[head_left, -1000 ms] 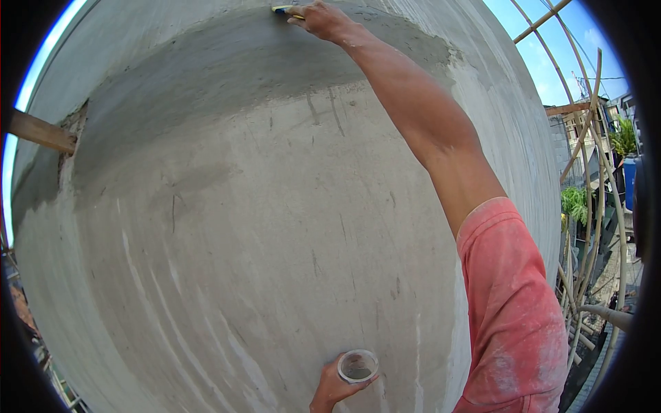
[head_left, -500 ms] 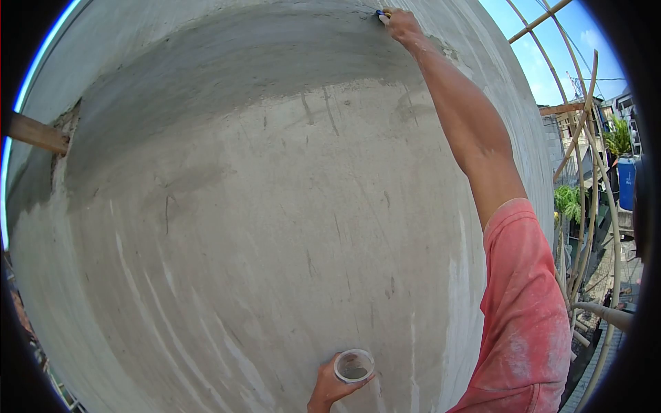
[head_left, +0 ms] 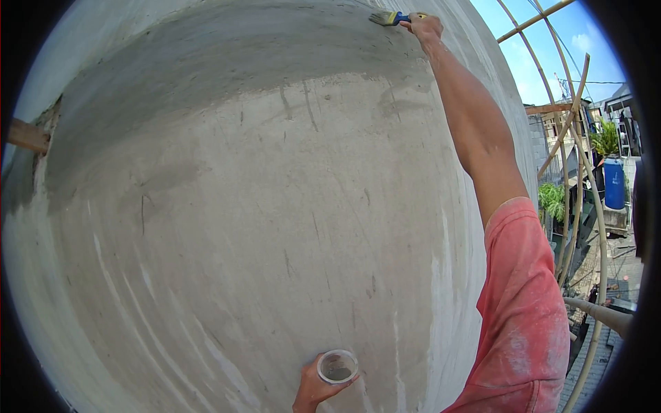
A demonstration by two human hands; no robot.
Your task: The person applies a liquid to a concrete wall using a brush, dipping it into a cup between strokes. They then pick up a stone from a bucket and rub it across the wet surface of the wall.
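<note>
My right hand [head_left: 425,26] is stretched up high, its fingers wrapped round the handle of a paintbrush [head_left: 390,18] with a blue and yellow handle. The bristles point left and appear to touch the grey plastered wall [head_left: 275,186]. Around the brush the upper band of wall is darker and looks wet; lower down it is paler, with streaks and scratches. At the bottom, my left hand [head_left: 315,383] grips a round cup [head_left: 337,367] by its side. Its mouth faces me, and greyish contents show inside, though I cannot make out what they are.
A wooden beam [head_left: 29,135] sticks out of a broken notch in the wall at left. Bamboo scaffold poles [head_left: 599,234] stand along the right side, one running close below my right arm. Beyond them are a blue barrel [head_left: 614,184], green plants and buildings below.
My right hand has moved slightly right and turned, so the brush now shows fully. In the view, the wall and the left hand with the cup have shifted slightly left.
</note>
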